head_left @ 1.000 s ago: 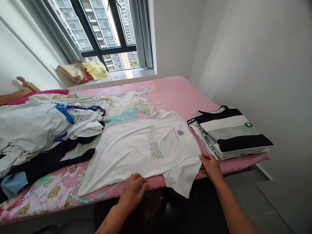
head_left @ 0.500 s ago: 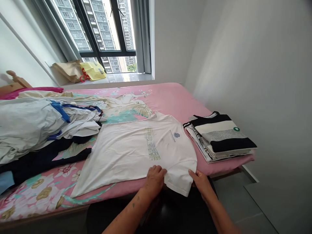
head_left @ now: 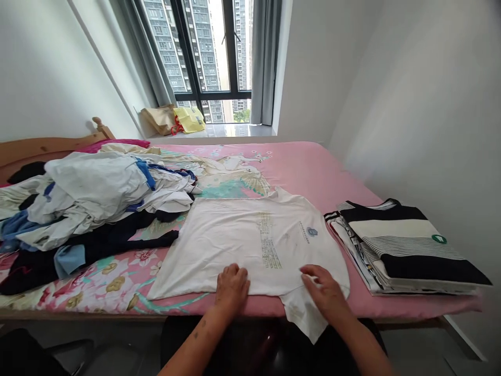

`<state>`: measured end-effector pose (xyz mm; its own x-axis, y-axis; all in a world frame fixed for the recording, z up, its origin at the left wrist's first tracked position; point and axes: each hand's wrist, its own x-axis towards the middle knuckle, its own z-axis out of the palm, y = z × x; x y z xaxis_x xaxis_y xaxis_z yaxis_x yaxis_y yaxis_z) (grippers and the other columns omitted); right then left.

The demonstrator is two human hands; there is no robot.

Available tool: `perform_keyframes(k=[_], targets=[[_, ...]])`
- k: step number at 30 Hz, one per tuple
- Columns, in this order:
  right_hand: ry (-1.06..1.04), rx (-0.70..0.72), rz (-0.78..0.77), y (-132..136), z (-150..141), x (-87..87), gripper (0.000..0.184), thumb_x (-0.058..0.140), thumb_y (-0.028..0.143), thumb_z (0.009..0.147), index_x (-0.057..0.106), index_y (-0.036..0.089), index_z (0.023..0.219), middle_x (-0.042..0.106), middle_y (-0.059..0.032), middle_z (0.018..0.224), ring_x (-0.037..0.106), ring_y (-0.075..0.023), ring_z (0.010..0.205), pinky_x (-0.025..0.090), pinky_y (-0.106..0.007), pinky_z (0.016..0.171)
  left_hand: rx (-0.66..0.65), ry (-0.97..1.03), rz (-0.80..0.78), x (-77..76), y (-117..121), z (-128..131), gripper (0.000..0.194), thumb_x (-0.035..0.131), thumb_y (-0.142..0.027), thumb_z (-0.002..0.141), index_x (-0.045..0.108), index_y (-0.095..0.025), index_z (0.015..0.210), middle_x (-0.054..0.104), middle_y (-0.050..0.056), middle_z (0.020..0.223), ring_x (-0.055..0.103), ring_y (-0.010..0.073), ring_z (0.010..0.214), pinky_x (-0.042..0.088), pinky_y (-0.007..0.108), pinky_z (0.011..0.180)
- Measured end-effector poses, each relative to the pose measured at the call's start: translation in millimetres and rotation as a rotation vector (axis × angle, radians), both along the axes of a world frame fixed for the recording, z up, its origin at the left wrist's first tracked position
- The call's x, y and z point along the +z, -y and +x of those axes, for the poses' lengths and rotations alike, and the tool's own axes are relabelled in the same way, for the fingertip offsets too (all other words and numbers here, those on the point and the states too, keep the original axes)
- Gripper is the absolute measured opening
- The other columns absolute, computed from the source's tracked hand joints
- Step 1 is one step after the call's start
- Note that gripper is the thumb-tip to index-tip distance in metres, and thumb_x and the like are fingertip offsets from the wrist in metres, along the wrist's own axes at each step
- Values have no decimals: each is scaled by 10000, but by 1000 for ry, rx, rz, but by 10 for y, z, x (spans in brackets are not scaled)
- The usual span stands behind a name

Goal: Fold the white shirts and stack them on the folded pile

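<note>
A white T-shirt (head_left: 235, 235) lies spread flat on the bed, its collar to the right and printed text across the chest. My left hand (head_left: 234, 284) is closed on the shirt's near edge, fingers curled into the cloth. Over the shirt near the sleeve, my right hand (head_left: 324, 292) is open, with a gap between thumb and forefinger. The near sleeve hangs over the bed's front edge under that hand. To the right of the shirt sits a stack of folded clothes (head_left: 407, 245), topped by a black-and-white striped one.
A heap of unfolded clothes (head_left: 97, 183) covers the left part of the bed. Pink flowered sheet (head_left: 309, 167) shows around the shirt. Paper and yellow bags (head_left: 189, 120) rest on the windowsill. A wall (head_left: 438, 130) stands to the right.
My view has turned left, showing more of the heap. My right hand has come off the sleeve edge and moved inward over the shirt. My left hand has shifted left along the near edge.
</note>
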<state>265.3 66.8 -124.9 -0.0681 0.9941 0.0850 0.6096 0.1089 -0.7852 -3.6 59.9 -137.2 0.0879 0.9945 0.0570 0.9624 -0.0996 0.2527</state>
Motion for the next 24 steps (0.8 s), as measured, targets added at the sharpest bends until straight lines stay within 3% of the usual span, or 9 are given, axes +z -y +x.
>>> perform_keyframes(k=[4,7,9,12,14,16,20,24], targets=[[263,414,50,28,-605,-86,445,528,271,806,543,203,1246,459,-106,1381,355,-284,1305,265,-483,1090,-177,60,-53,1,384,-193,106,496,-279,841,586,-239,879,578,46,942,529,217,890,411,381,805],[377,561,30,250,-697,-183,431,545,157,750,574,246,1171,490,-60,1350,380,-292,1278,211,-535,1096,-144,111,15,2,498,-497,184,515,-259,829,587,-252,998,578,63,1055,530,229,986,413,393,861],[360,570,35,350,-645,-163,298,526,131,766,611,238,1031,581,-44,1193,479,-249,1158,277,-485,1068,-116,91,66,-31,456,-710,260,506,-216,824,574,-257,1072,569,71,1126,513,241,1053,403,405,894],[295,517,3,303,-582,-53,177,465,171,854,613,214,942,624,-47,944,553,-199,930,427,-376,898,-160,38,46,-98,312,-880,244,437,-164,850,594,-249,1016,594,59,1052,524,218,993,410,384,855],[274,486,20,168,-611,-1,205,437,196,885,609,207,996,622,-62,960,549,-200,935,440,-357,863,-194,-1,23,-122,232,-876,251,412,-138,849,601,-237,981,597,56,996,522,208,946,413,370,826],[302,495,62,35,-684,-2,264,469,201,866,587,200,1103,591,-87,1120,505,-226,1075,401,-383,947,-203,-40,3,-116,211,-837,256,412,-108,828,604,-220,957,594,58,957,515,207,912,412,368,806],[474,596,67,12,-768,-80,453,579,192,756,541,199,1208,473,-107,1328,385,-297,1235,291,-468,1050,-196,-65,-43,-21,381,-876,217,407,-103,829,596,-198,877,590,59,911,509,210,874,412,369,772],[480,663,-6,88,-745,-22,139,550,229,802,632,213,913,616,-62,1018,534,-237,973,410,-391,889,-204,1,-74,126,461,-1025,152,466,-221,861,606,-220,802,600,34,835,537,201,822,423,365,738]])
